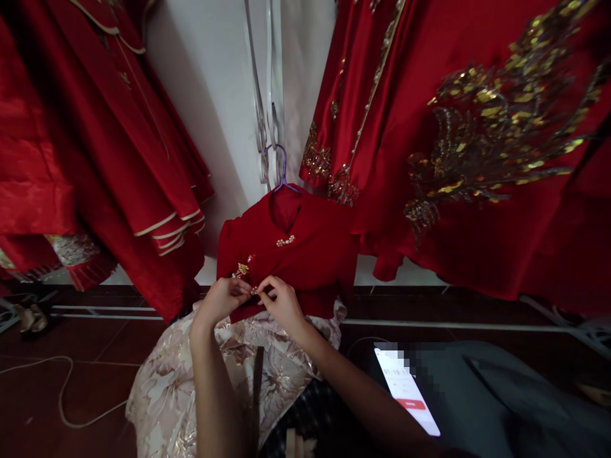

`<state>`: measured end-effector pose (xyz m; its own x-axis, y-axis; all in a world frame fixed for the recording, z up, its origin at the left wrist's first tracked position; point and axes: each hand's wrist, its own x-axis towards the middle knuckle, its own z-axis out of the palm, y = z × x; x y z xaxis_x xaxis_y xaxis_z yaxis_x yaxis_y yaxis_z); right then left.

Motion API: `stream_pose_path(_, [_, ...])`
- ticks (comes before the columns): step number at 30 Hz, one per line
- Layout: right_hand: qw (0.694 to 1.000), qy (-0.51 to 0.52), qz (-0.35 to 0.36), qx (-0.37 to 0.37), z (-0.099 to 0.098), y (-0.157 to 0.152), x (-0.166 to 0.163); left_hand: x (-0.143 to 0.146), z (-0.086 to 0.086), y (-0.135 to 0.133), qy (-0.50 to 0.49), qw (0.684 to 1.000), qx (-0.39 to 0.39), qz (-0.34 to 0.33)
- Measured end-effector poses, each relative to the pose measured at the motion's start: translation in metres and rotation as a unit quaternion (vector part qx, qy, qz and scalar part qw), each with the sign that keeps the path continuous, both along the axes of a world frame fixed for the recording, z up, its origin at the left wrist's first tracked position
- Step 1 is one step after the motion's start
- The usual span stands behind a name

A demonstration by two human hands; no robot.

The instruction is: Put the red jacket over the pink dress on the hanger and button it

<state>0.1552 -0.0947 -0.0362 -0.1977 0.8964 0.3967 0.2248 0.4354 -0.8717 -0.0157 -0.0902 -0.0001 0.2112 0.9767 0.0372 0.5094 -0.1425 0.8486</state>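
While a deep-red cloth top with a rounded neckline [315, 254] is hung from a thin purple hanger [285, 168] before a white wall [191, 83], a small pale beaded fastening [254, 291] is handled near its lower hem, left of the middle. By the right hand [281, 304], the fastening is pinched between thumb and forefinger, nearly closed. The left hand [224, 302] is held just beside it, fingers bent and brought close together; whether anything is gripped there cannot be told. Higher on the front, a short pearly beaded ornament [285, 241] is seen below the neckline, and a gold ornament [242, 269] near the left edge. Beneath the hem, pale pink floral cloth with a metallic sheen [165, 375] is spread.
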Motion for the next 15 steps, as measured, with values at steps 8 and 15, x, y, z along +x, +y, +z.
stream_pose_path(8, [0.998,-0.058,-0.016,0.027,0.0037,-0.0006,0.0018,-0.0001,-0.0071,0.0046,0.014,1.000,0.022,0.004])
stream_pose_path(15, [0.997,-0.069,-0.012,0.031,0.0034,-0.0024,0.0020,-0.0003,-0.0073,0.0026,-0.006,1.000,-0.008,0.002])
